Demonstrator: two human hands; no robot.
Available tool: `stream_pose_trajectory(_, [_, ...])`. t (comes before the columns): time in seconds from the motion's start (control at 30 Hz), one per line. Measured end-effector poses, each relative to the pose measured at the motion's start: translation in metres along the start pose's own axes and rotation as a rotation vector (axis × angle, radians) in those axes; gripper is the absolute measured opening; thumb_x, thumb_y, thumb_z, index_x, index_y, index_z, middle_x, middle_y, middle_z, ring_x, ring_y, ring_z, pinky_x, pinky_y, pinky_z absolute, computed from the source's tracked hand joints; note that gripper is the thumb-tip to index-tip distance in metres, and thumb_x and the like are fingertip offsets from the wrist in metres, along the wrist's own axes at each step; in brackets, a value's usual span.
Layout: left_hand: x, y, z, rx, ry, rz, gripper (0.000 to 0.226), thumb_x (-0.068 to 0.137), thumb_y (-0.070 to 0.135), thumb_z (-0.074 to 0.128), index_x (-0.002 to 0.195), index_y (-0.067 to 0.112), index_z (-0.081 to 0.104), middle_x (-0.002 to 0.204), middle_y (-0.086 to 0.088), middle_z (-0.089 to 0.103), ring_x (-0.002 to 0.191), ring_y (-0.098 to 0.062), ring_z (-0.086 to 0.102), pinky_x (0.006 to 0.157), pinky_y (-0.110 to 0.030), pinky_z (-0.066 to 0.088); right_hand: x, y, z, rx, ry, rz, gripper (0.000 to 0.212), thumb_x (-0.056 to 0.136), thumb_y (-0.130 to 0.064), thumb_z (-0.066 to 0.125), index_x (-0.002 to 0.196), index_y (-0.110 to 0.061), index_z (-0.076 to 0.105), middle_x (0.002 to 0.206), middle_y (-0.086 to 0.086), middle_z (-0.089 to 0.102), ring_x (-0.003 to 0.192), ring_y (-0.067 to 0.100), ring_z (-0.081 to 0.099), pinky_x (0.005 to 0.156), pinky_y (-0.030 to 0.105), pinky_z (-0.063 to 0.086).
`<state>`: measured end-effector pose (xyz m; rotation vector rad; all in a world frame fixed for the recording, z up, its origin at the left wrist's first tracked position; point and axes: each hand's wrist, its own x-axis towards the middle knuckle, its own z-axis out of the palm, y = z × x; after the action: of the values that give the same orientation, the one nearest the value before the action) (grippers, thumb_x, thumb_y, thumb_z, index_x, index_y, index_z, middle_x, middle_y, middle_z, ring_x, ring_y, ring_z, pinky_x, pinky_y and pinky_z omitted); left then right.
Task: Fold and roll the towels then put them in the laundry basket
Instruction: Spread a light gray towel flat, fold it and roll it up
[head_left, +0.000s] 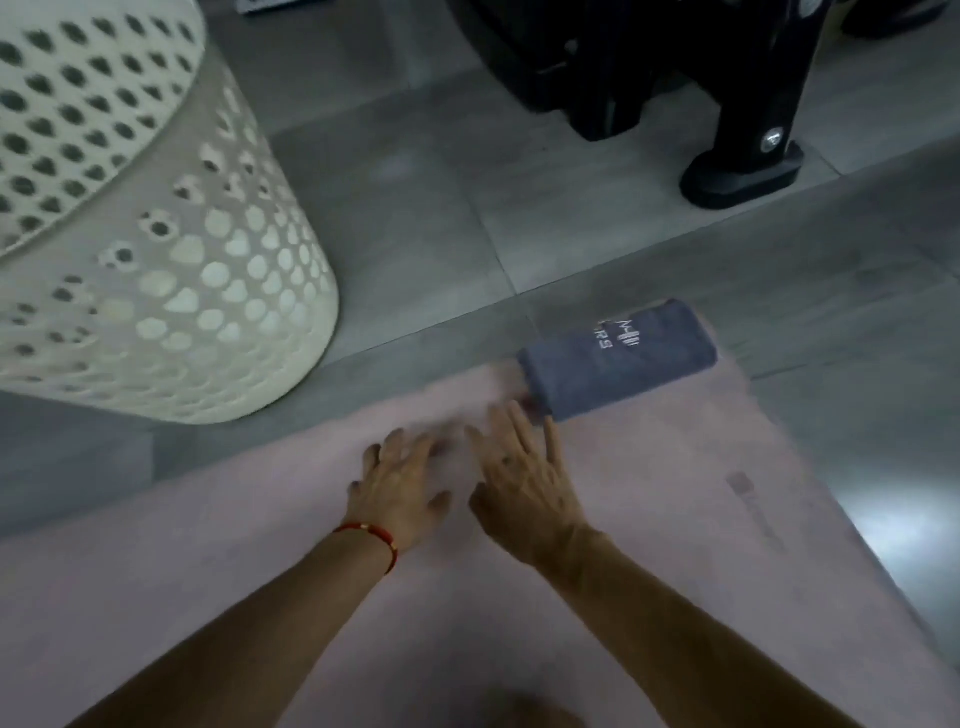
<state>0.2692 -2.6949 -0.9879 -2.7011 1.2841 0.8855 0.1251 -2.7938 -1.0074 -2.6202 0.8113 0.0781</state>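
A rolled grey-blue towel (621, 356) with white lettering lies at the far edge of a pale pink mat (675, 545). The white perforated laundry basket (171, 260) stands on the floor at the upper left. My right hand (524, 483) lies with fingers stretched out, its fingertips touching the near left end of the towel roll. My left hand (397, 491), with a red cord round the wrist, hovers or rests flat on the mat just left of the right hand, fingers spread, holding nothing.
Grey tiled floor (441, 218) surrounds the mat. Black equipment with a footed leg (743, 171) stands at the upper right, beyond the towel. A bright reflection on the floor (904, 525) shows at the right edge.
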Motion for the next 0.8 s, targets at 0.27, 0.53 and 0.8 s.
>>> stream_pose_trajectory(0.27, [-0.186,-0.229,0.076,0.115,-0.277,-0.308,0.123,0.074,0.061,0.074,0.141,0.061,-0.029,0.16,0.006,-0.035,0.149,-0.049,-0.013,0.11,-0.074,0.023,-0.11,-0.231,0.151,0.009,-0.458,0.009,0.141,0.013,-0.056,0.092,0.144,-0.03,0.045,0.141,0.024,0.056,0.122,0.058,0.054,0.071,0.08,0.044])
stream_pose_trajectory(0.53, [-0.218,-0.288,0.123,0.055,-0.269,-0.261,0.136,0.073,0.058,0.08,0.135,0.057,-0.041,0.148,0.0,-0.053,0.14,-0.064,-0.019,0.101,-0.081,0.028,-0.12,-0.261,0.18,-0.261,-0.563,0.065,0.141,0.022,-0.071,0.089,0.147,-0.029,0.041,0.149,0.031,0.044,0.128,0.066,0.041,0.07,0.083,0.045])
stream_pose_trajectory(0.8, [-0.217,-0.293,0.126,0.013,-0.231,-0.204,0.134,0.072,0.052,0.084,0.142,0.057,-0.031,0.151,-0.003,-0.049,0.138,-0.064,-0.022,0.096,-0.084,0.029,-0.118,-0.254,0.187,-0.349,-0.567,0.019,0.132,0.049,-0.08,0.079,0.158,-0.034,0.019,0.161,0.026,0.026,0.134,0.064,0.035,0.07,0.084,0.044])
